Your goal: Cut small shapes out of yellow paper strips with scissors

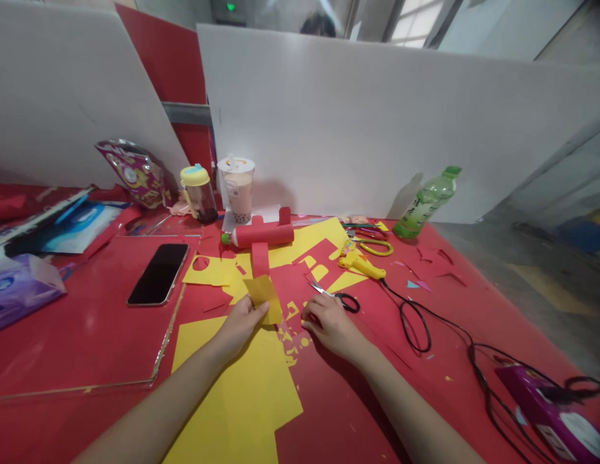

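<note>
Here, the left hand (242,323) pinches a small yellow paper piece (265,300) between thumb and fingers, holding it above the top edge of a large yellow sheet (232,393) on the red table (338,415). The right hand (334,323) is lowered near the tabletop with its fingers curled and the thumb tip close to them; whether they close on a scrap is too small to tell. Black-handled scissors (348,302) lie just beyond its knuckles, blades apart. Yellow scraps (292,351) are scattered between the two hands. Past the held piece, a red-wrapped bottle (275,238) lies on its side, its green cap (225,238) pointing left. A yellow glue gun (362,263) rests beyond the scissors, its black cord (445,316) running off to the right, and a dark phone (158,275) lies to the left.
</note>
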`<state>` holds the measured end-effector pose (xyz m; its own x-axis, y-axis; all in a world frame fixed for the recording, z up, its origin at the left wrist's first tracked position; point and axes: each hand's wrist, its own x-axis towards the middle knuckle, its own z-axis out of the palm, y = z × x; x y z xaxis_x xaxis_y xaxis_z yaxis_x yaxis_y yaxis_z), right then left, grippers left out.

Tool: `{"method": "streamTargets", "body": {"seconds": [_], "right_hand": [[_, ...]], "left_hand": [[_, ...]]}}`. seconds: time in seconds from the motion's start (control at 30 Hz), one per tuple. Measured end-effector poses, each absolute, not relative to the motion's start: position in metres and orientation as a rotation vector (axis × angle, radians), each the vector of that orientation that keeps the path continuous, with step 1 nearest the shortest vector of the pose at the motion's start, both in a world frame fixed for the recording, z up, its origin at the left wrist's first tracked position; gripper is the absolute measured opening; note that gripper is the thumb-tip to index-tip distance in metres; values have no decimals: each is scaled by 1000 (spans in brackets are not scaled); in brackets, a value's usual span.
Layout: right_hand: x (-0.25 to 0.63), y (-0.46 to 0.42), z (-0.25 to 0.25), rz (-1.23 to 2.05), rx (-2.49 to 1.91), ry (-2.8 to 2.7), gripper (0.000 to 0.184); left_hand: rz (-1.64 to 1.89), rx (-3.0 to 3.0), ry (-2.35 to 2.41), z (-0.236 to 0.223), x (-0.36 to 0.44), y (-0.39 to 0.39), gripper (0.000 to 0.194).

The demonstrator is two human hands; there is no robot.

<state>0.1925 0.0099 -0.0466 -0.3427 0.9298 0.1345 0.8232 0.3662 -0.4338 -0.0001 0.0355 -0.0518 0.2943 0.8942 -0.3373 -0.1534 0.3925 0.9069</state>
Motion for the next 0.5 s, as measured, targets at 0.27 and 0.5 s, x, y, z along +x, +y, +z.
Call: {"method": "streamTargets", "body": {"seconds": [0.27, 0.5], "right_hand": [[191, 9, -50, 417, -1536, -2265, 8], [189, 9, -57, 425, -1505, -2265, 10]], "left_hand": [[811, 914, 1007, -56, -2, 36, 40], [827, 899, 959, -53, -1, 35, 37]]}}
